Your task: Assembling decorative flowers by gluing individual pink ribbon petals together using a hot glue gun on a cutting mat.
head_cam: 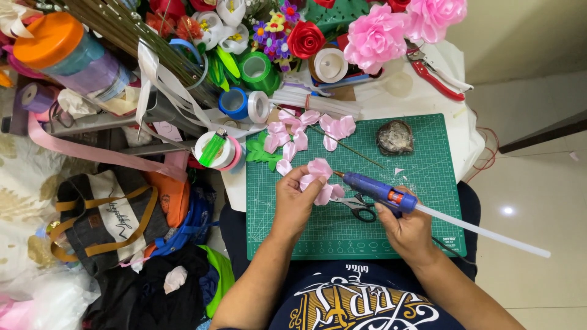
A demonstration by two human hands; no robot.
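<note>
Pink petals (pixel 319 180) pinched in left hand (pixel 295 201) fingers above the green mat (pixel 416 165), right hand (pixel 408 229) gripping glue gun (pixel 373 188), nozzle at the petals: risk of hot glue burning nearby fingertips or dripping onto scissors (pixel 358 208) below.

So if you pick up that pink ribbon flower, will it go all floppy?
Probably a bit. The pink ribbon flower under the left hand is thin looped petals, so likely light and easily squashed. The glue gun in the right hand points at it; fresh glue may be soft.
</note>
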